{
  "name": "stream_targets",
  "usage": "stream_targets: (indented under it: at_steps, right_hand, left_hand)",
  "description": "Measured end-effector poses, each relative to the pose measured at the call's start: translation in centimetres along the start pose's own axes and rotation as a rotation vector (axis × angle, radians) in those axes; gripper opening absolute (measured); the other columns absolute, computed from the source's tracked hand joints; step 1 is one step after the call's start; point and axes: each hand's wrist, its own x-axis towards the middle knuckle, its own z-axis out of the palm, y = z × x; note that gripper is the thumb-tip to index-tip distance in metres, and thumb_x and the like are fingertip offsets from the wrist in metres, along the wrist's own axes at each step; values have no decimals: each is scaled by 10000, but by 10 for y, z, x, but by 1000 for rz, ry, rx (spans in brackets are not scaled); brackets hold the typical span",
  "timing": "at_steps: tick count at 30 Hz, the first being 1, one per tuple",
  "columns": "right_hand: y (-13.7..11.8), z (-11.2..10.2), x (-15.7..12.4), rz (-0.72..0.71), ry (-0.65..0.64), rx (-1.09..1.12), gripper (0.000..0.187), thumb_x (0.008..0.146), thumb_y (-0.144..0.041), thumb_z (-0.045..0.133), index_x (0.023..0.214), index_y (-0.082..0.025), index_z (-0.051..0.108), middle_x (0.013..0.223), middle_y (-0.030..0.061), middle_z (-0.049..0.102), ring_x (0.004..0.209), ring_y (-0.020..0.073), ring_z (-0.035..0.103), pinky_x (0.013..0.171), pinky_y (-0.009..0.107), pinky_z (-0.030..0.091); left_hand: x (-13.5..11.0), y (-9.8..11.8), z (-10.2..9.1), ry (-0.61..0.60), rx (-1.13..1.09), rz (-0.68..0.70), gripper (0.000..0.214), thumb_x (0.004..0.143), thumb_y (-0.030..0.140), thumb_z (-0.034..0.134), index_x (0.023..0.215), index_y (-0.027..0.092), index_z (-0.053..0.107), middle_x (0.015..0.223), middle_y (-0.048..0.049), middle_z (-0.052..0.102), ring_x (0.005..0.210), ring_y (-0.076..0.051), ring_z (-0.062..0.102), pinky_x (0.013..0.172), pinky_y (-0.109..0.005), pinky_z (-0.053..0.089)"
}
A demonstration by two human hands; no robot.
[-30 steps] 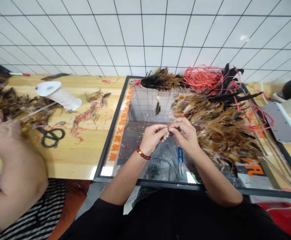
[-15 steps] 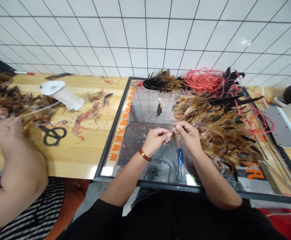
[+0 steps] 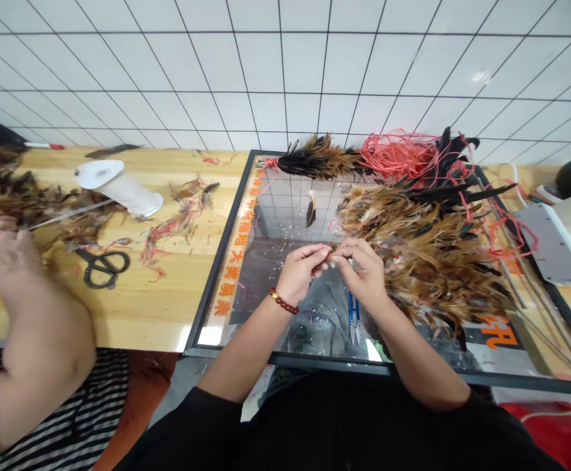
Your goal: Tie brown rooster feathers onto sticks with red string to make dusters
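Note:
My left hand (image 3: 301,271), with a red bead bracelet at the wrist, and my right hand (image 3: 363,269) meet fingertip to fingertip over a black-framed glass panel (image 3: 226,261). Both hands pinch something small between them; I cannot make out what it is. A big heap of brown and black feathers (image 3: 427,242) lies just right of my right hand. Blue thread snips (image 3: 353,317) lie on the glass below my right wrist.
A tied feather bundle (image 3: 314,160) and tangled red cord (image 3: 397,157) lie at the back. On the wooden table (image 3: 142,307) to the left are a white thread spool (image 3: 116,186), black scissors (image 3: 103,267) and feather scraps. A co-worker's arm (image 3: 30,307) handles feathers at far left.
My hands parted slightly and rose half a second ago, then came back together fingertip to fingertip. The co-worker's hands shifted a little.

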Motion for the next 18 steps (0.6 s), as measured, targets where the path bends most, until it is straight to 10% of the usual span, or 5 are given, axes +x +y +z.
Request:
stream_targets:
  at_steps: [13, 18]
  right_hand:
    - [2, -2, -2, -65, -80, -8, 116, 914, -206, 577, 964, -226, 681, 981, 68, 671, 910, 187, 654, 826, 367, 558]
    - [7, -6, -3, -164, -275, -36, 598, 842, -185, 586, 1423, -261, 463, 1412, 131, 568, 1131, 240, 640, 962, 446, 559]
  left_hand:
    - [1, 3, 0, 38, -166, -55, 340, 488, 168, 912, 728, 124, 676, 666, 4, 694, 578, -65, 630, 510, -146, 451]
    - [0, 8, -3, -51, -162, -76, 324, 512, 173, 902, 737, 131, 672, 665, -4, 691, 588, -72, 625, 490, -149, 421]
